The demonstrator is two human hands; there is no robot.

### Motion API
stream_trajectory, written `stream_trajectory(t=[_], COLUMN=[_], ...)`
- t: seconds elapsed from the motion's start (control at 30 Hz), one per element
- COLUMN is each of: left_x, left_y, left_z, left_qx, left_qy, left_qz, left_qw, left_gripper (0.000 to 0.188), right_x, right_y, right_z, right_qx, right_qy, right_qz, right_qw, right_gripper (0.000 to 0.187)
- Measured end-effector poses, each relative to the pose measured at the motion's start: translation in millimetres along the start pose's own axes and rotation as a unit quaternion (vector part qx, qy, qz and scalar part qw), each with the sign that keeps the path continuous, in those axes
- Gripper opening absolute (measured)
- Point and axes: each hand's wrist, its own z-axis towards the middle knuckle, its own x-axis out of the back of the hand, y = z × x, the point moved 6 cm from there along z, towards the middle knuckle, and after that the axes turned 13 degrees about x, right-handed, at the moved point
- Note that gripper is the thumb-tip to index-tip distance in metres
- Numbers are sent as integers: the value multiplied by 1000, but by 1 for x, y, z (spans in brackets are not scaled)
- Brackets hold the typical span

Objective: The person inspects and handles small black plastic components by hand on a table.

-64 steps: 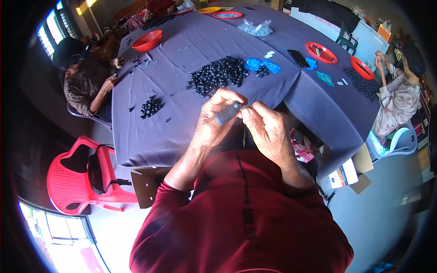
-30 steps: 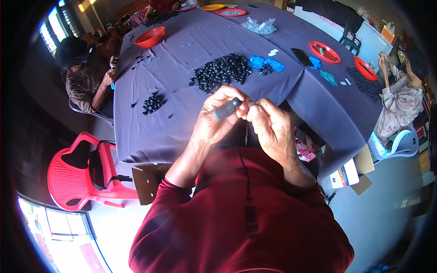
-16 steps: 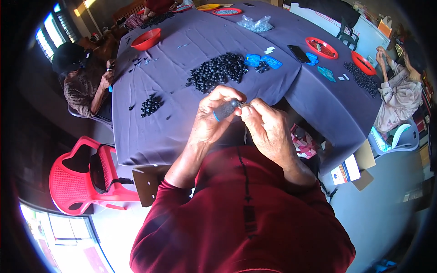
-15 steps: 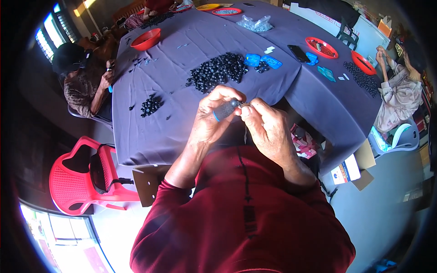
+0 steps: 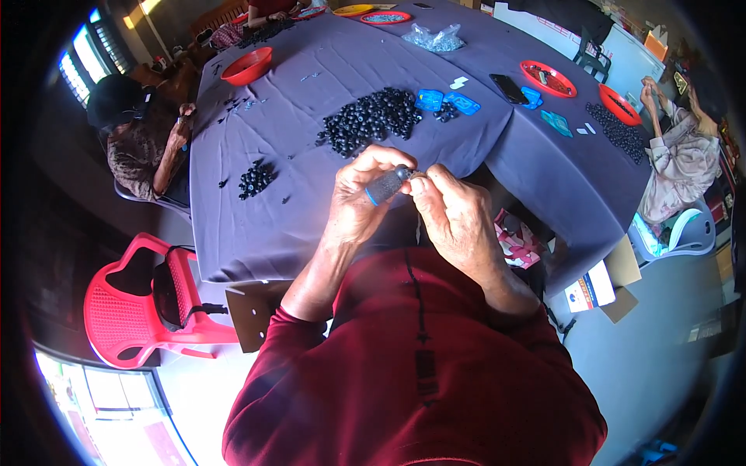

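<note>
Over the table's near edge, my hands meet with fingertips close together. My left hand (image 5: 359, 194) pinches a small round black part (image 5: 402, 172). A dark grey finger sleeve (image 5: 384, 188) with a blue rim covers my left thumb. My right hand (image 5: 457, 210) is closed, thumb against bent index finger, on a small thing at the black part's right side; its kind is too small to tell. Beyond my hands lies a large heap of similar black parts (image 5: 371, 120). A smaller heap (image 5: 257, 179) sits farther left.
A dark cloth covers the table (image 5: 241, 241). On it are a red bowl (image 5: 247, 67), a red tray (image 5: 549, 78), blue plastic pieces (image 5: 463, 104), a phone (image 5: 509, 88) and a clear bag (image 5: 435, 39). People work at both sides and the far end. A pink chair (image 5: 124, 307) stands left.
My hands stay together, with only a slight shift at the fingertips and the black part tilting a little. The person at the left has raised their hands slightly.
</note>
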Motion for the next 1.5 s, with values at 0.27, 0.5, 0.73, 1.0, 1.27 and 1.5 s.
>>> stream_trajectory(t=[0.27, 0.5, 0.73, 1.0, 1.27, 1.5], left_x=[-5, -11, -14, -8, 12, 216], left_y=[-2, 4, 2, 1, 15, 104], left_z=[-1, 1, 1, -3, 0, -51], left_qx=[-3, 13, 26, -18, 1, -99], left_qy=[-5, -92, -89, -35, 43, 467], left_qz=[-5, -134, -130, 20, 32, 600], left_qw=[1000, 987, 987, 999, 999, 642], left_gripper=[19, 27, 28, 19, 14, 7], right_x=[-2, 3, 1, 1, -6, -5], right_y=[-1, 0, -1, 7, 15, 24], right_z=[-2, 0, 1, 0, -2, -1], right_qx=[-29, -103, -91, -83, -91, -197], right_qy=[-45, 35, 55, -9, 14, 19], right_qz=[53, 216, 178, 101, 188, 248], right_qw=[997, 970, 978, 991, 978, 949], right_gripper=[21, 32, 31, 27, 26, 34])
